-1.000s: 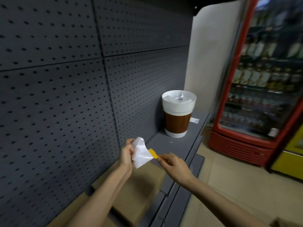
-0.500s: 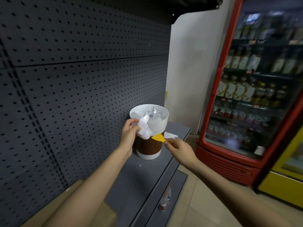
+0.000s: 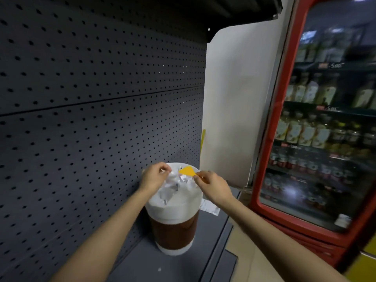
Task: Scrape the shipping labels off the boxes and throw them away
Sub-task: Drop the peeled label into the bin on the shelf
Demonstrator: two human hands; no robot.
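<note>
While the pegboard wall (image 3: 81, 119) fills the left of the view, both hands are now over the open mouth of the cup-shaped bin (image 3: 175, 210) on the grey shelf (image 3: 142, 261); a second ago they were down by the boxes, working a peeled label loose. The left hand (image 3: 154, 176) has its fingertips pinched together above the far-left rim, on a white scrap, it seems, with the crumpled label (image 3: 173, 180) bunched just under it among other torn paper. I can't tell for sure whether it has let go. To the right, the right hand (image 3: 213, 186) grips the yellow scraper (image 3: 188, 171), blade pointing left over the bin. One more label (image 3: 209, 207) lies flat on the shelf beside the bin's right side. Far right, the red drinks fridge (image 3: 325, 139). I'd say this label is as good as binned; no boxes are in sight.
</note>
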